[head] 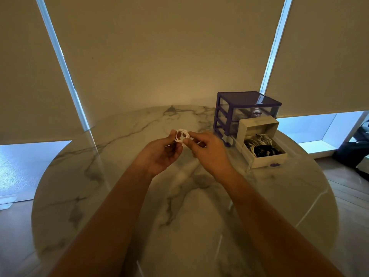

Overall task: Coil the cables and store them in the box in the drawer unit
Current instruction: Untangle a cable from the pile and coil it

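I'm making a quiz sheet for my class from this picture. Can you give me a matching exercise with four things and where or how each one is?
Things:
1. white cable coil
2. box
3. drawer unit
4. table

States:
A. purple frame, standing at the far right of the table
B. marble-patterned, under both arms
C. pinched between left hand and right hand
D. pulled out of the unit, with black and white cables inside

Pairs: 1-C, 2-D, 3-A, 4-B
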